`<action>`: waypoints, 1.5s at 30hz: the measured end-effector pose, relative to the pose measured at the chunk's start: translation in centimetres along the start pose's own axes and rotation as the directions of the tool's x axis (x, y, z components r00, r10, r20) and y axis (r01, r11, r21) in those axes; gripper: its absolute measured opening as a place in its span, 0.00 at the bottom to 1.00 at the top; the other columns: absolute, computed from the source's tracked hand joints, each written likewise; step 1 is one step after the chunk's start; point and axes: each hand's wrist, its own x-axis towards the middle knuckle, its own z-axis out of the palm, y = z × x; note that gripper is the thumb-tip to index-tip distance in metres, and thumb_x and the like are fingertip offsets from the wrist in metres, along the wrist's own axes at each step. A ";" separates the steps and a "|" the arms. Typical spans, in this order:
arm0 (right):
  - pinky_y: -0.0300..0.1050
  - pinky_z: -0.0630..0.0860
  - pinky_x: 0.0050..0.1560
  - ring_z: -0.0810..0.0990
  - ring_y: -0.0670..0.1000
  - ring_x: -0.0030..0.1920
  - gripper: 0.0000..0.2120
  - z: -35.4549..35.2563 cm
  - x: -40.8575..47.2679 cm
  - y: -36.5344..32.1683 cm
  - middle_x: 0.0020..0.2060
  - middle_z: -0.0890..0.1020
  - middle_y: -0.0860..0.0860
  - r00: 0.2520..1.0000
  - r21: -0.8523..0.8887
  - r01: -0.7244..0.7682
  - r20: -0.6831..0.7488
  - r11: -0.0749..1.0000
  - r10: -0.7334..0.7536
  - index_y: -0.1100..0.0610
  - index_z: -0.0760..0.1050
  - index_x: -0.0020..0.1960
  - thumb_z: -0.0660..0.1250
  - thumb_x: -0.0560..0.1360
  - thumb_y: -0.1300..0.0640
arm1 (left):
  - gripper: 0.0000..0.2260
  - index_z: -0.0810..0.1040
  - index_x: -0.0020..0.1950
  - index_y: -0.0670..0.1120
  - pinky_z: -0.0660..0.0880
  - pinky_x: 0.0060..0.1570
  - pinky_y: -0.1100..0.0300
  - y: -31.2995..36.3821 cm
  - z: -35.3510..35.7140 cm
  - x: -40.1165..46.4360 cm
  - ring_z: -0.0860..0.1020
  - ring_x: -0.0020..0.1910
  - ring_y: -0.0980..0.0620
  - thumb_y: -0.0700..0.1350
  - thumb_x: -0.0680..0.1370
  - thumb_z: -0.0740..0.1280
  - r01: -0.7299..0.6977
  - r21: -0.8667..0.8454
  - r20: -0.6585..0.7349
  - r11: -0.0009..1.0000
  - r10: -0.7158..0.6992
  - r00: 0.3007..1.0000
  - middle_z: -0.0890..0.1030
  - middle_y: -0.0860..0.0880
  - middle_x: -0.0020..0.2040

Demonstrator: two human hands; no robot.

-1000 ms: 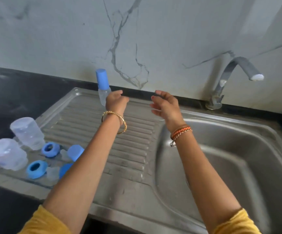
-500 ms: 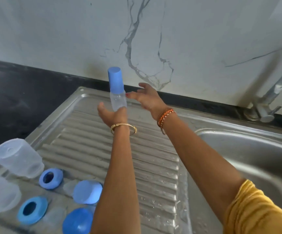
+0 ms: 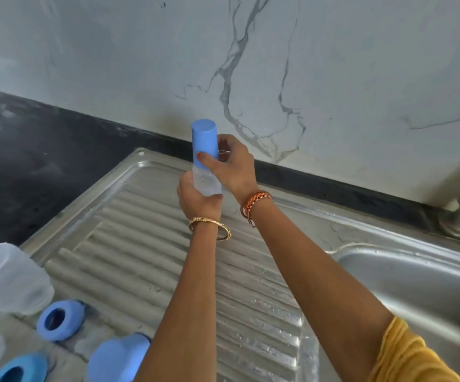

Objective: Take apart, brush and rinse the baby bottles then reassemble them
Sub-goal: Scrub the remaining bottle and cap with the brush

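Above the ribbed steel drainboard [image 3: 151, 271], toward twelve o'clock, the left hand [image 3: 195, 199] grasps the clear baby bottle [image 3: 207, 183] upright at its base to steady it, while the right hand [image 3: 234, 166] pinches its blue cap [image 3: 204, 142], apparently to pull it off. Loose blue rings [image 3: 58, 319] wait at eight o'clock.

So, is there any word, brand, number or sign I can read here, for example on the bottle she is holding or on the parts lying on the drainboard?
None can be read.
Small bottle, blue cap: no print shows; left hand and right hand cover part.
Clear bottles, blue rings: plain, blurred.
Drainboard, wall: no label.
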 end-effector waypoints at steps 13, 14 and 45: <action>0.43 0.76 0.49 0.77 0.45 0.43 0.21 -11.2 -11.1 -5.7 0.51 0.78 0.50 0.959 0.207 -0.025 -0.270 0.978 0.082 0.57 0.72 0.61 0.71 0.71 0.55 | 0.45 0.71 0.61 0.41 0.70 0.52 0.53 4.7 -2.7 -12.0 0.71 0.56 0.44 0.67 0.53 0.73 -0.507 0.026 0.213 0.862 0.491 0.845 0.75 0.45 0.58; 0.43 0.76 0.48 0.78 0.45 0.43 0.21 -12.1 -12.3 -5.7 0.52 0.78 0.50 0.955 0.217 -0.028 -0.282 0.976 0.090 0.57 0.72 0.62 0.71 0.71 0.56 | 0.46 0.70 0.62 0.41 0.68 0.51 0.53 4.8 -2.8 -13.4 0.70 0.57 0.44 0.67 0.53 0.72 -0.527 0.041 0.234 0.849 0.505 0.831 0.74 0.44 0.59; 0.35 0.78 0.29 0.80 0.45 0.27 0.09 -32.3 -35.2 9.9 0.35 0.82 0.55 0.730 0.443 -0.612 -0.004 0.656 0.684 0.61 0.77 0.52 0.68 0.74 0.57 | 0.08 0.76 0.54 0.44 0.68 0.48 0.78 -3.4 2.1 -33.3 0.74 0.47 0.69 0.40 0.76 0.67 -0.159 -0.176 0.676 0.971 0.237 0.698 0.77 0.55 0.50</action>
